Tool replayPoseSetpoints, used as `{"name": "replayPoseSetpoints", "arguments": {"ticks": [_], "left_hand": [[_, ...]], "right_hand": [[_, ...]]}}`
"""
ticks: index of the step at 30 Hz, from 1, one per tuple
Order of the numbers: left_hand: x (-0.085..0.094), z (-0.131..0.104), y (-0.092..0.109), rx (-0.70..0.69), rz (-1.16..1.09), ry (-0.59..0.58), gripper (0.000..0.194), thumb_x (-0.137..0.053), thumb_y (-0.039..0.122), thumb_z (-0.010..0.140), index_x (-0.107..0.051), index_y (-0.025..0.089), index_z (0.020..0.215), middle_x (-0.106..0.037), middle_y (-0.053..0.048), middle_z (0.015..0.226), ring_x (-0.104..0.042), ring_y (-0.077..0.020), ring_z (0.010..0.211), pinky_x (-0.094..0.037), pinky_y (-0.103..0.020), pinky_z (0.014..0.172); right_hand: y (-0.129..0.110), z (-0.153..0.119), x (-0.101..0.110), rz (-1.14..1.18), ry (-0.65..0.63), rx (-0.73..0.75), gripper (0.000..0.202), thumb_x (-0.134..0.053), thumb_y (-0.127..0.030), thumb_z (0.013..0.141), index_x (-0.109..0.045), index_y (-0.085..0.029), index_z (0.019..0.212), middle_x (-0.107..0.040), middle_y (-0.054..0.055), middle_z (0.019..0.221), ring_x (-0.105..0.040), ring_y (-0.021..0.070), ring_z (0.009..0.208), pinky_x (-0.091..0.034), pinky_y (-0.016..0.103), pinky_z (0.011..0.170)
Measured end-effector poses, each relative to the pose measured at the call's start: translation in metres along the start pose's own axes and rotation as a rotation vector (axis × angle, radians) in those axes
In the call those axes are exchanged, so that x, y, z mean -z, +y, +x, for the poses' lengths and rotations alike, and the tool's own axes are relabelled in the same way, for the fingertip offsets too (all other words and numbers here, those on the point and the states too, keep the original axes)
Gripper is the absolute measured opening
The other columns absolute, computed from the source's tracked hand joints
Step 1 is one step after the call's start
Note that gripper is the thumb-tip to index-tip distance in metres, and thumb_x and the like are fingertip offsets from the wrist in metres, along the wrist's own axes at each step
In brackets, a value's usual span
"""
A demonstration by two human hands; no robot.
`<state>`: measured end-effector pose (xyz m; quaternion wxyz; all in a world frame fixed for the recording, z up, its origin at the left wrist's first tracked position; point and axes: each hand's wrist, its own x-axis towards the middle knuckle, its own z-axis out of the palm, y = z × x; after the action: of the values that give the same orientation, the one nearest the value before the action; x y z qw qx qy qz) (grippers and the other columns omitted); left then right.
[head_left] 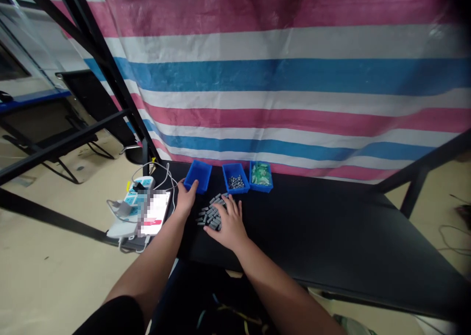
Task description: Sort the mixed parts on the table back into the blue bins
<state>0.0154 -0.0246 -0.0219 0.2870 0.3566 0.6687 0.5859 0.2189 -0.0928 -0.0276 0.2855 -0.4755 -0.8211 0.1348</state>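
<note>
I have the left hand (186, 198) clasping the leftmost blue bin (200, 173) by its near corner and the right hand (232, 224), fingers spread and half-curled, over grey cylinders (212, 218) on the black table (312, 227), gripping none that I can see: gathering, I judge, which calls for drawing those fingers in.

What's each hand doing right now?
Left hand: closed, holding the leftmost blue bin.
Right hand: open, spread over the grey pieces.

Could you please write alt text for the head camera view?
A person's right hand is spread over a pile of small grey cylinders on a black table while the left hand holds a blue bin. Two more blue bins hold metal parts and green-and-white pieces.
</note>
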Motion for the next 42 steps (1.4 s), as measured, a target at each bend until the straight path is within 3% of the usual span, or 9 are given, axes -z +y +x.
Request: {"name": "replayPoseSetpoints", "arguments": {"ticks": [6, 12, 15, 17, 20, 22, 26, 30, 42], "left_hand": [[-0.003, 0.022, 0.002, -0.198, 0.512, -0.051, 0.067, -0.060, 0.065, 0.084, -0.063, 0.008, 0.119, -0.067, -0.022, 0.115, -0.062, -0.0383, 0.117, -0.045, -0.054, 0.107], [-0.014, 0.020, 0.012, -0.212, 0.722, -0.131, 0.084, -0.049, 0.073, 0.088, -0.055, 0.006, 0.139, -0.058, -0.027, 0.136, -0.050, -0.0443, 0.133, -0.039, -0.059, 0.111], [-0.025, 0.011, 0.027, -0.395, 0.652, -0.154, 0.089, -0.055, 0.072, 0.087, -0.037, 0.019, 0.156, -0.050, -0.021, 0.148, -0.046, -0.0379, 0.139, -0.038, -0.055, 0.114], [-0.035, 0.003, 0.039, -0.553, 0.678, -0.294, 0.090, -0.063, 0.074, 0.081, -0.039, 0.031, 0.156, -0.046, -0.014, 0.154, -0.040, -0.0371, 0.144, -0.033, -0.058, 0.118], [-0.053, -0.006, 0.051, -0.643, 0.816, -0.523, 0.089, -0.069, 0.079, 0.072, -0.045, 0.043, 0.151, -0.040, -0.007, 0.162, -0.029, -0.0427, 0.150, -0.017, -0.073, 0.119], [-0.064, -0.009, 0.054, -0.649, 0.876, -0.568, 0.081, -0.066, 0.079, 0.075, -0.052, 0.044, 0.146, -0.042, -0.006, 0.161, -0.031, -0.0438, 0.149, -0.010, -0.077, 0.117], [-0.078, -0.007, 0.051, -0.661, 0.906, -0.559, 0.059, -0.058, 0.074, 0.085, -0.066, 0.039, 0.132, -0.048, -0.007, 0.157, -0.046, -0.0404, 0.139, -0.010, -0.076, 0.117], [-0.083, -0.003, 0.048, -0.698, 0.863, -0.538, 0.052, -0.059, 0.068, 0.089, -0.067, 0.037, 0.130, -0.056, -0.007, 0.150, -0.054, -0.0357, 0.133, -0.011, -0.072, 0.119], [-0.085, -0.004, 0.057, -0.647, 0.792, -0.518, 0.040, -0.063, 0.053, 0.092, -0.069, 0.032, 0.125, -0.066, -0.009, 0.134, -0.059, -0.0321, 0.123, 0.003, -0.069, 0.121]], "right_hand": [[0.033, -0.024, 0.026, 0.065, 0.118, -0.105, 0.060, -0.076, -0.047, 0.079, -0.057, -0.023, 0.130, -0.048, 0.017, 0.145, -0.037, 0.0410, 0.144, -0.021, 0.070, 0.120], [0.052, -0.055, 0.053, 0.128, 0.212, -0.144, 0.049, -0.072, -0.040, 0.084, -0.055, -0.023, 0.126, -0.052, 0.015, 0.133, -0.052, 0.0362, 0.129, -0.032, 0.067, 0.116], [0.060, -0.066, 0.061, 0.137, 0.255, -0.165, 0.044, -0.071, -0.039, 0.087, -0.055, -0.024, 0.125, -0.052, 0.014, 0.131, -0.053, 0.0340, 0.127, -0.039, 0.062, 0.114], [0.067, -0.067, 0.062, 0.126, 0.296, -0.190, 0.041, -0.070, -0.038, 0.088, -0.056, -0.025, 0.125, -0.051, 0.014, 0.132, -0.052, 0.0332, 0.127, -0.043, 0.058, 0.112], [0.084, -0.057, 0.063, 0.078, 0.351, -0.237, 0.047, -0.068, -0.039, 0.089, -0.056, -0.025, 0.132, -0.048, 0.015, 0.137, -0.051, 0.0333, 0.130, -0.045, 0.056, 0.111], [0.099, -0.043, 0.062, 0.051, 0.371, -0.265, 0.056, -0.067, -0.039, 0.089, -0.052, -0.026, 0.141, -0.045, 0.015, 0.142, -0.049, 0.0335, 0.134, -0.045, 0.056, 0.113], [0.128, -0.010, 0.064, 0.038, 0.380, -0.291, 0.064, -0.065, -0.040, 0.089, -0.048, -0.028, 0.150, -0.038, 0.014, 0.153, -0.045, 0.0333, 0.141, -0.043, 0.054, 0.116], [0.142, 0.011, 0.065, 0.045, 0.371, -0.291, 0.052, -0.065, -0.040, 0.089, -0.058, -0.028, 0.139, -0.038, 0.011, 0.156, -0.046, 0.0318, 0.142, -0.048, 0.049, 0.113], [0.148, 0.013, 0.069, 0.084, 0.279, -0.292, 0.058, -0.066, -0.035, 0.088, -0.053, -0.029, 0.145, -0.036, 0.010, 0.162, -0.050, 0.0310, 0.141, -0.048, 0.050, 0.111]]}}
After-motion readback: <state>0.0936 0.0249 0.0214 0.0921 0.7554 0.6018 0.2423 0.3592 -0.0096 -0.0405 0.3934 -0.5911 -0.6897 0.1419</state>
